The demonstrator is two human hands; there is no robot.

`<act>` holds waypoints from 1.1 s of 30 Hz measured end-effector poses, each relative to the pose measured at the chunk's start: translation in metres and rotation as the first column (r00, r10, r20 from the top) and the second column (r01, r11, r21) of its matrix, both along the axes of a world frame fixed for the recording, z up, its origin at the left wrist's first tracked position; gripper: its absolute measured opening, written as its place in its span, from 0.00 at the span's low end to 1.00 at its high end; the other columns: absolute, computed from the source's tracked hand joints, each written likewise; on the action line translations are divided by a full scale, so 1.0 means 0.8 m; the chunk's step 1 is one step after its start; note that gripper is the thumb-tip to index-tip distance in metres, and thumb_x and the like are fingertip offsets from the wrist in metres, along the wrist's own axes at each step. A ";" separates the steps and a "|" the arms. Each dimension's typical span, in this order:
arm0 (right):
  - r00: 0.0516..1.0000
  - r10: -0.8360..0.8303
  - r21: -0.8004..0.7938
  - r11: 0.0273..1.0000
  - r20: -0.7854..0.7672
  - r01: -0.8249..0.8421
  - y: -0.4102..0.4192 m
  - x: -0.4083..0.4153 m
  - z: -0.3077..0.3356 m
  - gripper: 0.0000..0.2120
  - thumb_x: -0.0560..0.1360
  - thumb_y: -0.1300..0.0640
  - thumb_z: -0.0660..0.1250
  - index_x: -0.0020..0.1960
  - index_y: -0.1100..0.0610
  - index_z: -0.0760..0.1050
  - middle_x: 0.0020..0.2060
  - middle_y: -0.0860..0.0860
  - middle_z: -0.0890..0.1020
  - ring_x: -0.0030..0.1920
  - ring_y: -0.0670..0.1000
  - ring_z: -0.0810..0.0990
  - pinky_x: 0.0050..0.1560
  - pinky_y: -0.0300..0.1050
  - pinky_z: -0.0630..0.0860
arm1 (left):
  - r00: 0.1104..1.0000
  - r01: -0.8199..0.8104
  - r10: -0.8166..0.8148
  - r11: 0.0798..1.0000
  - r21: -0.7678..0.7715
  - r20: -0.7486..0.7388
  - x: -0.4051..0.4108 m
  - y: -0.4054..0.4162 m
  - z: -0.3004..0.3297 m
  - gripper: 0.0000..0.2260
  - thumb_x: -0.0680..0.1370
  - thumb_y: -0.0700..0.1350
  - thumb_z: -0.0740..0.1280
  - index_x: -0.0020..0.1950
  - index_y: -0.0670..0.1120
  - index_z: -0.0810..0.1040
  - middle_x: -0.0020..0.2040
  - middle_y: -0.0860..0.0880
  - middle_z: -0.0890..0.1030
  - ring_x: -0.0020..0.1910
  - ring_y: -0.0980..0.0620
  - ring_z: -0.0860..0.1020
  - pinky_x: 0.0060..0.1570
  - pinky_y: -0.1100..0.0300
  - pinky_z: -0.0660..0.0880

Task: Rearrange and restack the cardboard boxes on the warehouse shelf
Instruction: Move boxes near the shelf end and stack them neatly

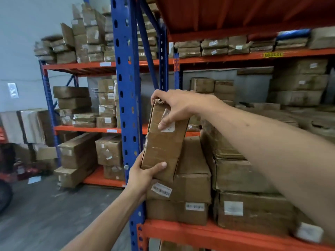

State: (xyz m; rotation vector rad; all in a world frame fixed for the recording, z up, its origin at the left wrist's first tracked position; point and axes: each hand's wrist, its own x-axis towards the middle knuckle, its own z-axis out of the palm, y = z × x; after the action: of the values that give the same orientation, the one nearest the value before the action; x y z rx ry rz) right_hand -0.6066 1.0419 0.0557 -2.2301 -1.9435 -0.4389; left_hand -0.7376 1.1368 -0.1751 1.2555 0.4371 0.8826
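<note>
We hold a long, flat brown cardboard box (164, 142) tilted nearly on end at the left front corner of the orange-beamed shelf (199, 234), just beside the blue perforated steel upright (126, 105). Our left hand (143, 175) has its grip curled round the box's lower end, thumb across the face. Our right hand (176, 106) grips the torn top end from above. The box leans over a stack of taped brown cartons (195, 189) with white labels.

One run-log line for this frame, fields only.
phase: box in hand | left hand: grips bottom of cardboard box | right hand: grips its top | box: upright, tilted, above stacked boxes by blue upright
</note>
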 end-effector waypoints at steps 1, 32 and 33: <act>0.999 -0.011 0.036 0.999 -0.034 0.013 -0.009 0.005 -0.003 0.42 0.59 0.29 0.77 0.65 0.33 0.59 0.51 0.43 0.72 0.55 0.53 0.73 0.53 0.57 0.71 | 1.000 -0.022 0.023 0.999 0.050 -0.021 0.000 0.000 0.004 0.35 0.62 0.44 0.84 0.67 0.53 0.77 0.52 0.48 0.88 0.50 0.46 0.87 0.42 0.49 0.85; 0.899 -0.405 0.381 0.814 -0.169 0.439 -0.100 0.035 -0.201 0.39 0.66 0.30 0.74 0.70 0.45 0.65 0.67 0.57 0.69 0.66 0.60 0.70 0.63 0.58 0.71 | 0.451 0.385 0.813 0.196 0.902 -0.370 -0.012 0.002 0.104 0.34 0.72 0.50 0.78 0.76 0.57 0.68 0.60 0.40 0.75 0.58 0.38 0.78 0.55 0.46 0.75; 0.911 -0.406 0.333 0.852 -0.069 0.404 -0.095 0.036 -0.194 0.44 0.64 0.29 0.74 0.74 0.43 0.63 0.74 0.59 0.62 0.74 0.63 0.60 0.71 0.63 0.62 | 0.376 0.437 0.880 0.107 0.893 -0.289 -0.007 -0.003 0.103 0.38 0.72 0.55 0.78 0.78 0.55 0.65 0.63 0.37 0.72 0.60 0.37 0.77 0.57 0.46 0.75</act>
State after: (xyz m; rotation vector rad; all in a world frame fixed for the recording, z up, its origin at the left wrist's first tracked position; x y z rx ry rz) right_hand -0.5776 0.9661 -0.0994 -2.3839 -1.2565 -0.7684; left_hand -0.7432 1.1348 -0.0924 3.2092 1.1727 0.6672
